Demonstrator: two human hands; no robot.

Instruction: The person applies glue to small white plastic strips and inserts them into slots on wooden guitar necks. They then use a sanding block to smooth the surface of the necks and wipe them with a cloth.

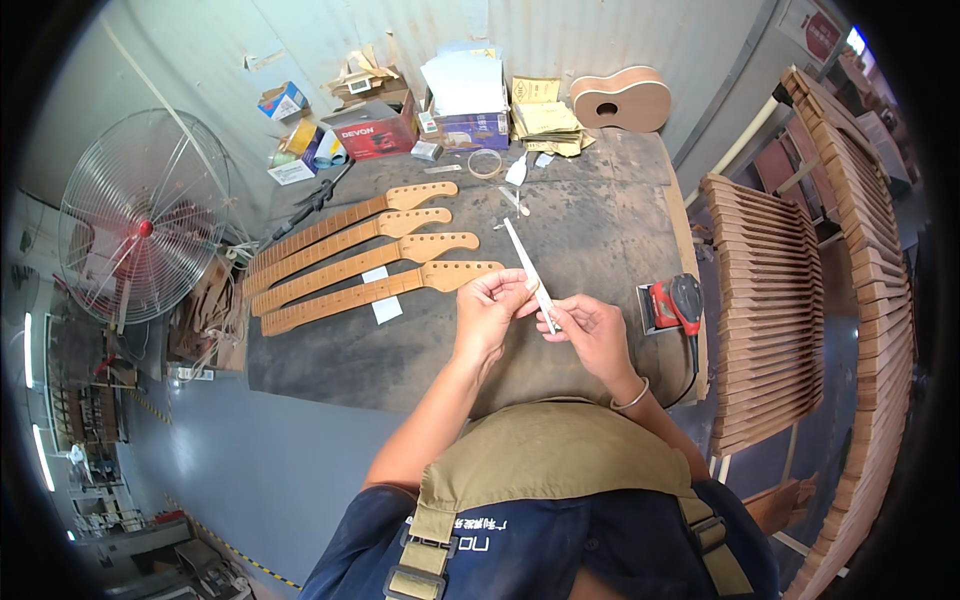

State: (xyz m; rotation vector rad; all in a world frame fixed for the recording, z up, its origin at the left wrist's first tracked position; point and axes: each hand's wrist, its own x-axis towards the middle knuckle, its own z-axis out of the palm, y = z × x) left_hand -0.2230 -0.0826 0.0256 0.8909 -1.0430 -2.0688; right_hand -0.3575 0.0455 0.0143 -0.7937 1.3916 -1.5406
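In front of my chest, both hands are closed on a narrow, pale strip [522, 250] that tapers toward its far end. The frame does not show whether it is a ruler, a file or folded paper. My left hand [490, 312] pinches it around the middle, while the fingers of my right hand [592, 332] grip its near end. Left of my hands, several wooden guitar necks [345, 297] lie side by side, headstocks to the right. The nearest headstock [455, 274] ends close to my left hand. A white paper [386, 308] shows from under the nearest neck.
A red and black electric sander [676, 303] sits at the table's right edge, its cord hanging down. Behind are a white bottle [517, 170], a tape ring [485, 164], boxes [377, 135], yellow sheets [547, 120] and a guitar body [622, 101]. Wooden racks [765, 310] stand right, a fan [146, 228] left.
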